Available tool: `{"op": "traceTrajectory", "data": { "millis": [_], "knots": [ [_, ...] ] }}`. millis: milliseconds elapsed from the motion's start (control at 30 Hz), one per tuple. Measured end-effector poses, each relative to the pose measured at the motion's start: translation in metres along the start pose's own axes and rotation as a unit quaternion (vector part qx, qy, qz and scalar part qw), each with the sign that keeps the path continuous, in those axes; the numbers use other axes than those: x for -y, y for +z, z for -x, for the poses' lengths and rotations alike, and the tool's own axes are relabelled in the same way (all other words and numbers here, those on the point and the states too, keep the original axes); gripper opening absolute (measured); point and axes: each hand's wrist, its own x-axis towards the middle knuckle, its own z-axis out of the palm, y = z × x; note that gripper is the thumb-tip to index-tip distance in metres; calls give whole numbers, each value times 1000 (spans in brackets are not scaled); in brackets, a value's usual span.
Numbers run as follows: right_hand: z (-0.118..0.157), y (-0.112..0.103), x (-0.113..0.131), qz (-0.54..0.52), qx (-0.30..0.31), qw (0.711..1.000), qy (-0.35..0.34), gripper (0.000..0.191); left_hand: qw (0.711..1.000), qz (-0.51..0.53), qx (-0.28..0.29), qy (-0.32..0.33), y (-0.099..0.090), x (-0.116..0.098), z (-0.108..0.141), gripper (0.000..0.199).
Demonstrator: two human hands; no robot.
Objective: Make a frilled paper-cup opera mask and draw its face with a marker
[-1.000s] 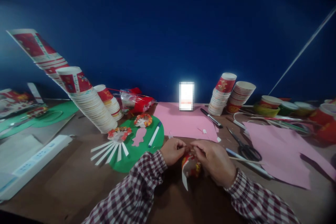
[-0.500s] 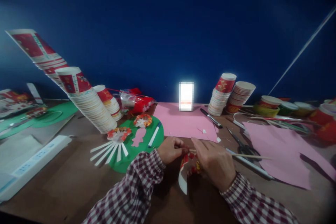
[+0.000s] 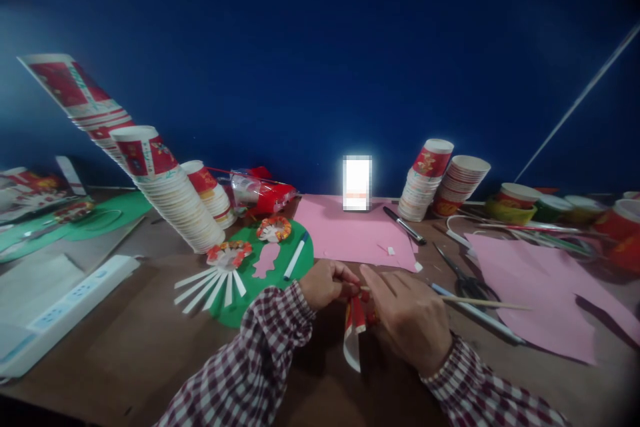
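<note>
Near the front centre, my left hand (image 3: 327, 285) pinches the left end of a thin wooden stick (image 3: 493, 304). My right hand (image 3: 407, 313) is closed over the same stick, which sticks out to the right past the knuckles. A curled red and white paper cup piece (image 3: 353, 340) hangs below the fingers, between the hands; which fingers grip it is hidden. Left of my left hand lies a green paper (image 3: 240, 310) with a pink paper cutout (image 3: 267, 259), a marker (image 3: 295, 257) and cut cup pieces (image 3: 229, 256).
Tall paper cup stacks (image 3: 180, 207) lean at the left, with shorter stacks (image 3: 417, 193) at the back right. Pink sheets (image 3: 540, 300), scissors (image 3: 467, 283) and a black pen (image 3: 404, 225) lie to the right. A power strip (image 3: 70, 313) is at the left; a lit screen (image 3: 357, 183) stands behind.
The stick reaches slightly farther right. The hanging cup piece has turned, showing more of its red side, and my right hand has shifted a little over it.
</note>
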Motion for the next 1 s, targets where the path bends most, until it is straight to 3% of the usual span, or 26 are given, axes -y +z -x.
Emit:
{"op": "traceTrajectory", "data": {
  "millis": [233,467,600,733,1000],
  "knots": [
    [-5,-2,-2,-29,52,998,25,26,993,-74,-40,86,2,8,-4,21],
    [-7,14,-16,-19,72,991,107,23,978,-93,-68,177,4,9,-7,54],
    [-8,19,-20,24,86,986,139,24,968,-22,4,251,2,11,-3,62],
    [-8,19,-21,26,100,985,139,25,972,-21,40,230,7,12,-1,67],
    [-8,14,-25,-10,127,978,165,39,979,-23,-39,199,6,15,-12,41]
  ]
}}
